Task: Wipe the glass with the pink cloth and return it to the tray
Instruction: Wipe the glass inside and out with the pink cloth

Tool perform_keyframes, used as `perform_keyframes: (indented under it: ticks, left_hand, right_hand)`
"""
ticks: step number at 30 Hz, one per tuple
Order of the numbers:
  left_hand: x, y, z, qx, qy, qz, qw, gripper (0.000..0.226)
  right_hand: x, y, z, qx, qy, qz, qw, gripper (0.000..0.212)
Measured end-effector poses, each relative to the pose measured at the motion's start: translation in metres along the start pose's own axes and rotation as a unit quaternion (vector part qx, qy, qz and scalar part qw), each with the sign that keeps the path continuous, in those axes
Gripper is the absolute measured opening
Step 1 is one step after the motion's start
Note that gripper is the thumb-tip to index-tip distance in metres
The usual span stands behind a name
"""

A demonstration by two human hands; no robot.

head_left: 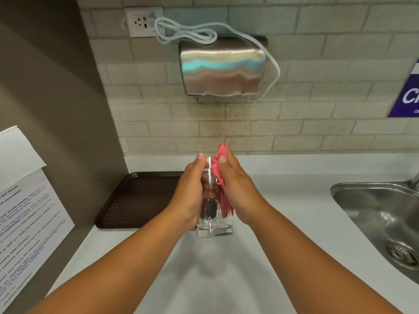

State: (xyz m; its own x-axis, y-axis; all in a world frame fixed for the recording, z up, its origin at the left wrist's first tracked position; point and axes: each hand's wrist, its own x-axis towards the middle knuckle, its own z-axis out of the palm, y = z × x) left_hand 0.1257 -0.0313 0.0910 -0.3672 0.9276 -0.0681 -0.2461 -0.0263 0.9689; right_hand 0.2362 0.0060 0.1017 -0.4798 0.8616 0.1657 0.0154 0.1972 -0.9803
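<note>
Head view: left hand grips glass, fingers curled round its left side, thumb up by rim. Glass upright, held above white counter, just right of brown tray, not on it. Right hand presses pink cloth against glass right side, fingers curled over cloth; cloth bunched, top poking past fingertips. Steel sink at right. Hand dryer on far tiled wall, socket upper left. Printed paper sheet near left.
</note>
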Motion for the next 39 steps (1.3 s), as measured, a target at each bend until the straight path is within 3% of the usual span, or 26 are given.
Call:
perform_keyframes:
  ticks: [4, 8, 14, 16, 21, 26, 29, 31, 35, 37, 39]
  left_hand:
    - [0.012, 0.006, -0.010, -0.035, 0.037, 0.007, 0.999, 0.057]
    - [0.025, 0.015, -0.021, -0.043, 0.057, -0.027, 0.997, 0.059]
    - [0.020, -0.010, -0.019, 0.029, 0.028, -0.043, 0.998, 0.065]
    - [0.013, -0.023, -0.014, 0.037, -0.004, -0.042, 0.998, 0.066]
    - [0.000, -0.039, -0.010, 0.003, -0.008, -0.044, 0.999, 0.064]
    - [0.002, -0.033, -0.018, -0.028, -0.002, -0.026, 0.999, 0.066]
    - [0.010, -0.026, -0.027, -0.037, 0.019, -0.031, 0.999, 0.064]
    - [0.011, -0.025, -0.031, -0.040, 0.011, -0.036, 0.998, 0.065]
    - [0.009, -0.032, -0.031, -0.012, -0.001, -0.044, 0.999, 0.066]
    - [0.006, -0.040, -0.025, -0.001, -0.026, -0.043, 0.999, 0.063]
    - [-0.001, -0.047, -0.017, -0.019, -0.064, -0.051, 0.996, 0.055]
  right_hand:
    - [-0.016, 0.013, 0.007, 0.089, -0.010, 0.055, 0.994, 0.052]
    - [-0.042, 0.028, 0.025, -0.064, -0.047, -0.017, 0.997, 0.062]
    - [-0.037, 0.031, 0.028, -0.260, -0.012, -0.073, 0.963, 0.069]
    - [-0.027, 0.029, 0.021, -0.236, 0.006, -0.053, 0.970, 0.067]
    - [-0.017, 0.029, 0.006, -0.023, 0.029, 0.024, 0.999, 0.061]
    - [-0.040, 0.038, 0.019, 0.023, 0.018, 0.032, 0.999, 0.059]
    - [-0.063, 0.051, 0.034, -0.099, 0.004, -0.042, 0.994, 0.062]
    - [-0.072, 0.057, 0.043, -0.218, -0.002, -0.099, 0.971, 0.068]
    - [-0.069, 0.051, 0.048, -0.347, 0.012, -0.118, 0.930, 0.069]
    - [-0.058, 0.044, 0.047, -0.383, 0.038, -0.113, 0.916, 0.067]
    - [-0.043, 0.034, 0.037, -0.341, 0.074, -0.073, 0.934, 0.065]
